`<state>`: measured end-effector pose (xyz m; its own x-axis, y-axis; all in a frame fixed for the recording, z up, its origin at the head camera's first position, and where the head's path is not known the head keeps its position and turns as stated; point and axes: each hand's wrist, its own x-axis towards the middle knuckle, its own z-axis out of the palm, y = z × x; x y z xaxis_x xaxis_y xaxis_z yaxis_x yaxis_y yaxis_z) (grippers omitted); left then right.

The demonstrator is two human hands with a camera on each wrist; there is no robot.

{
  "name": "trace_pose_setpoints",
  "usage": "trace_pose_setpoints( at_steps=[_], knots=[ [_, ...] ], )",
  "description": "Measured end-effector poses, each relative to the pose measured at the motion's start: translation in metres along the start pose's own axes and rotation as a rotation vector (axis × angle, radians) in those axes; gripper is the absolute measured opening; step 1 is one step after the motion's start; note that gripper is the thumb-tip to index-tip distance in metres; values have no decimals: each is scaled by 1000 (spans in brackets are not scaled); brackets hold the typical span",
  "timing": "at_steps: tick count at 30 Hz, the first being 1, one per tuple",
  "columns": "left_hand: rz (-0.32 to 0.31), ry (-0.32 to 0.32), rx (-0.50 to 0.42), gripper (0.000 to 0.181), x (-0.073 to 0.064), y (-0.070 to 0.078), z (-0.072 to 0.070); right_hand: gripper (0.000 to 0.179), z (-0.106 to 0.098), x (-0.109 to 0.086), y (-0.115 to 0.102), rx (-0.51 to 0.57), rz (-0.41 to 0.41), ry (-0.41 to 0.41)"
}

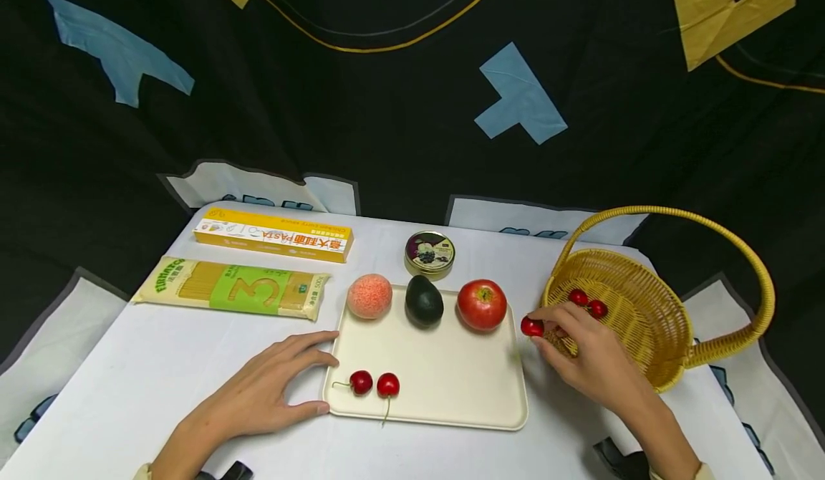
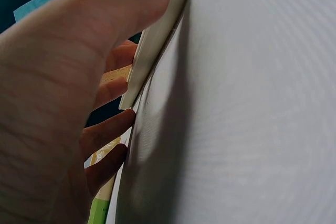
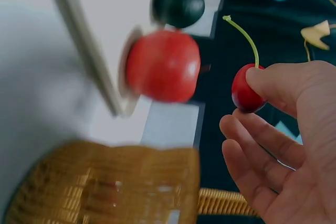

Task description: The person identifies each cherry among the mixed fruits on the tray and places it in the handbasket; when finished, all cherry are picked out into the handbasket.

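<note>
Well, beyond your left hand lies a bag of spaghetti (image 1: pixel 225 286), and past that, farther from you, a pasta box (image 1: pixel 273 235). Your left hand (image 1: pixel 271 380) is relaxed and grasps nothing; its thumb and fingertips meet the left edge of the cream tray (image 1: pixel 451 372). Just right of that thumb sits the first cherry (image 1: pixel 361 382), stem pointing back at your left hand, and beside it the second cherry (image 1: pixel 388 385), stem running toward you over the near rim. Farther off, between your hands, a peach (image 1: pixel 369 296), an avocado (image 1: pixel 424 301) and a red apple (image 1: pixel 483 305) line the tray's far side, with a flat round tin (image 1: pixel 430 254) beyond the avocado.

Your right hand (image 1: pixel 583 351) pinches the third cherry (image 1: pixel 532 326) between thumb and finger, just outside the tray's right rim. Its stem seems to arc leftward, tray side, in the right wrist view. That gap looks like the relation that counts: from your right hand, much the nearer, the tray is directly left, the apple left and slightly ahead. Rightward, just beside that hand, is the wicker basket (image 1: pixel 670 322), holding two more cherries (image 1: pixel 598 309).
</note>
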<state>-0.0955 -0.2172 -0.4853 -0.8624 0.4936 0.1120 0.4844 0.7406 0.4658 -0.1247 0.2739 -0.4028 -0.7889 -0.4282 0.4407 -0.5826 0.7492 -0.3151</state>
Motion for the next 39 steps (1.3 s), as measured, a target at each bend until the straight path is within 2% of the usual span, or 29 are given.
trace_pose_setpoints(
  at_steps=[6,14,19,27,33,39],
  knots=[
    [-14,-12,4,46,1,0,0,47,-10,-9,20,-61,80,16],
    [-2,-1,10,46,1,0,0,46,-14,-19,39,-102,178,16],
    [-15,-14,4,46,1,0,1,45,-18,-24,49,-118,244,-25],
    [-9,-10,9,47,1,0,0,39,-22,-29,67,-81,345,-102],
    [-4,-5,5,46,1,0,0,37,-23,-31,76,-66,393,-200],
    [-12,-10,3,46,0,0,1,33,-20,-32,82,-83,417,-252]
  ],
)
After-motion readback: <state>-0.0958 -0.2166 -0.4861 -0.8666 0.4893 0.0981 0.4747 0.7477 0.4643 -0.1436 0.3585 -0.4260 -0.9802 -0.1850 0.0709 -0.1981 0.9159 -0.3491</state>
